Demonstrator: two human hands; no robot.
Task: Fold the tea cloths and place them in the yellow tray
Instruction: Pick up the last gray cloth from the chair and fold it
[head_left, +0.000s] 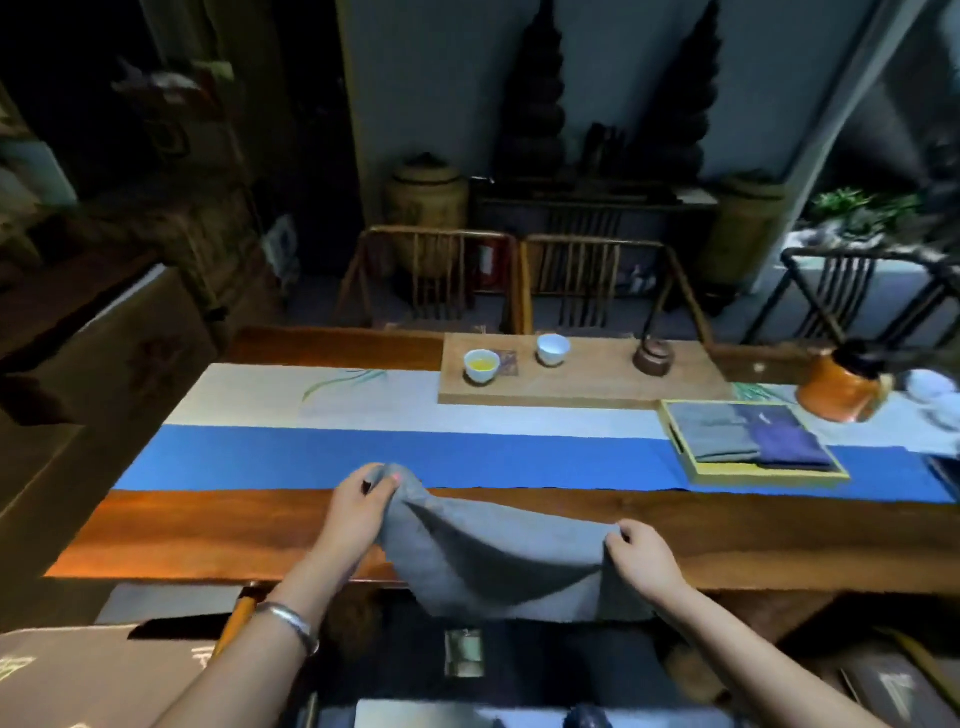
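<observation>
Over the table's near edge you hold the grey tea cloth (498, 561) stretched left-right: left hand (363, 506) & right hand (641, 553) each pinch a corner. Yellow tray (769, 470) sits far right, nearer your right hand.

From my remote seat I see two bare forearms reaching in from the bottom edge, with no sleeve showing on either up to where the view cuts them off. My left hand (358, 506) has a plain silver bangle (291, 621) round its wrist, smooth and rounded, catching a little light. My right hand (644, 558) wears nothing at the wrist. I can make out no rings in the blur.
</observation>
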